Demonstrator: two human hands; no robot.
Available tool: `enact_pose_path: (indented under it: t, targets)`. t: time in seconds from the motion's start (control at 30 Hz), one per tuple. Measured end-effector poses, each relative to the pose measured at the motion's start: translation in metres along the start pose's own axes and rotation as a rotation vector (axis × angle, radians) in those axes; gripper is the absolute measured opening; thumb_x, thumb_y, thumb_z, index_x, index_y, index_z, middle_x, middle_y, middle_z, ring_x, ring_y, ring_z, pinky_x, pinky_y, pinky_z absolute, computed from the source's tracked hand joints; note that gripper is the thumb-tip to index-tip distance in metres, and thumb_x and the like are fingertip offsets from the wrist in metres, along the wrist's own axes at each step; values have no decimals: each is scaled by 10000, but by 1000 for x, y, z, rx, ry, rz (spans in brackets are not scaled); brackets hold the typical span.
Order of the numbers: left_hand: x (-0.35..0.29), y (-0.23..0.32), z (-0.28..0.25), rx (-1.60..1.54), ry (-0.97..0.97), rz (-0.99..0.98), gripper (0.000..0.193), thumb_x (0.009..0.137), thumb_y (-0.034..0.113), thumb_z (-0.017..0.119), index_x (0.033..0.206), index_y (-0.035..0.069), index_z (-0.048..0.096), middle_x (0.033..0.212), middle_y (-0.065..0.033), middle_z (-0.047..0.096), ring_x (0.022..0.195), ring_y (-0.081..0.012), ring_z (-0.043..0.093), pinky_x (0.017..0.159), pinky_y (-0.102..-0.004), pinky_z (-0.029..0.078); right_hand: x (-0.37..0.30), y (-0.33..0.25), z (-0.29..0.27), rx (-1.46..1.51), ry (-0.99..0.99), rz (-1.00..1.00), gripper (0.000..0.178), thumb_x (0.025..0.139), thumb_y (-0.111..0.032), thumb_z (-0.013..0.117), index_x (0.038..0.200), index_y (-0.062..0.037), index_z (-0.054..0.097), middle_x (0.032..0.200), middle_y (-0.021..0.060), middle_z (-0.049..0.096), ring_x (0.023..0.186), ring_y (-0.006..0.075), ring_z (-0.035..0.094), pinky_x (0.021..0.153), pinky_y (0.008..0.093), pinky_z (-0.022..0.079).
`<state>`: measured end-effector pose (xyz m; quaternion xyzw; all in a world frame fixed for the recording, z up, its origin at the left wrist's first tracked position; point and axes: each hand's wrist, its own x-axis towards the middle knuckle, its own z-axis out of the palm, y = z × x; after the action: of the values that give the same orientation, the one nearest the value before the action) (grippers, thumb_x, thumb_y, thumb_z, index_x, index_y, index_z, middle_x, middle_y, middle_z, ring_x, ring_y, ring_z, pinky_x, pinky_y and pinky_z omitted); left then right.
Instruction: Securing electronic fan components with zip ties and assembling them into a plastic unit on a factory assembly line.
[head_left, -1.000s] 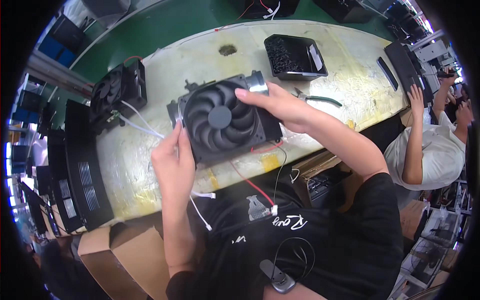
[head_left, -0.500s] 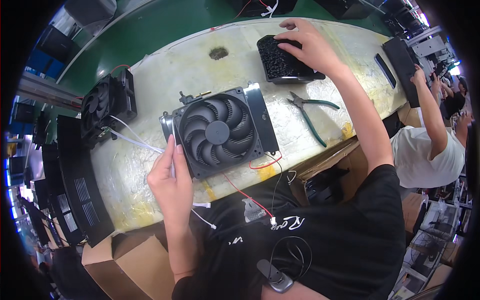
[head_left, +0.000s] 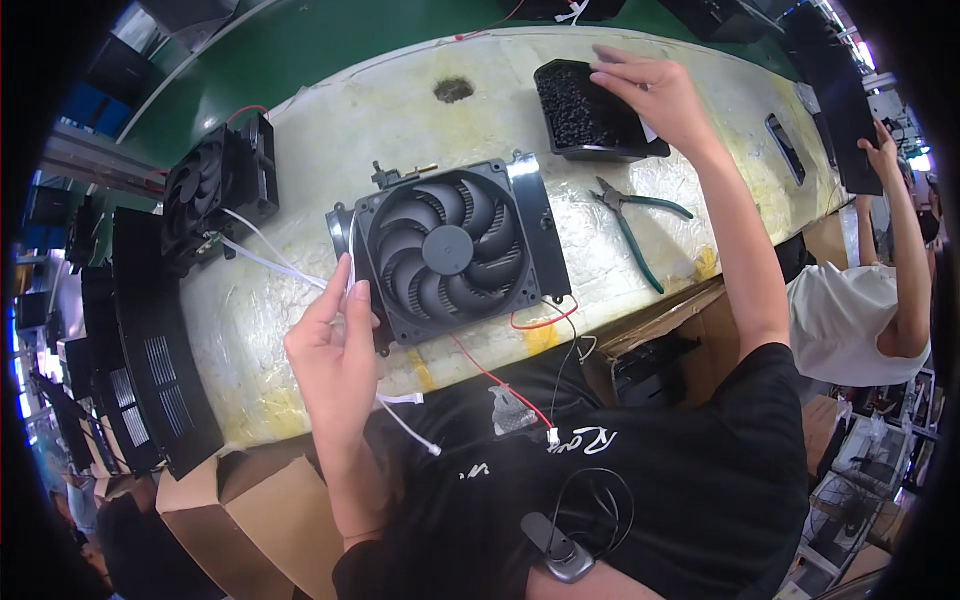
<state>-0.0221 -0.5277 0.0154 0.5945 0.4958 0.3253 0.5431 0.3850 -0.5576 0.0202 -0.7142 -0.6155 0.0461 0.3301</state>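
A long pale counter (head_left: 300,330) is running across the view from lower left to upper right, and the person in a black shirt is leaning over its near edge. At the middle a large black fan assembly (head_left: 447,250) is lying flat with its blades facing up, red and black wires trailing off its near right corner toward the person's chest. The left hand (head_left: 335,345) is touching the fan's left edge, fingers upright and pinching a thin white cable tie (head_left: 350,275) against the frame; more white ties are hanging just below that hand. Beyond the fan, toward the far right, a black tray of small dark parts (head_left: 585,110) is sitting with its long side pointing away from the person. The right hand (head_left: 655,90) is stretching out to it, fingers loosely spread and resting on the tray's far right rim, gripping nothing that shows. So the tray is lying under the right hand and well apart from the left. Green-handled pliers (head_left: 640,225) are lying between the fan and the tray, nearer the right arm
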Motion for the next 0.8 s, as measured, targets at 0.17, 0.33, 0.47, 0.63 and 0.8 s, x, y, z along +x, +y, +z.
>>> enact_pose_path:
  t: [0.17,0.33,0.47,0.63,0.8]
  targets:
    - [-5,-9,-13,318,-37,175,320,940,62,596,1246,-32,613,678,-53,553,616,-79,469,568,-232,399,-1,0,-3,111,84,-27,215,888,-110,695,1080,-19,726,1160,119,697,1058,147,641,918,258,476]
    - [-3,-5,-13,194,-39,103,313,938,39,591,1243,-26,620,671,-41,566,550,-66,449,507,-217,376,-3,-32,-30,306,238,113,237,924,-129,674,1114,11,703,1053,46,717,918,66,613,850,192,460]
    - [-5,-9,-17,-124,-98,5,323,942,31,595,1261,-22,617,697,6,579,448,-15,445,404,-190,338,-2,-66,-31,565,192,35,322,960,-89,609,1246,59,600,1065,130,697,865,83,602,816,193,471]
    - [-5,-12,-24,-323,-121,-58,314,944,47,607,1246,-39,616,680,-35,586,425,-54,482,397,-196,365,-2,-130,2,747,-171,-6,263,934,-75,626,1171,34,656,1127,138,677,925,162,609,866,267,482]
    - [1,-16,-23,-373,-136,-64,314,946,63,612,1242,-43,616,684,-44,589,424,-58,485,395,-197,375,14,-210,57,838,-242,-10,140,854,-7,719,972,67,705,807,146,723,665,131,693,604,223,573]
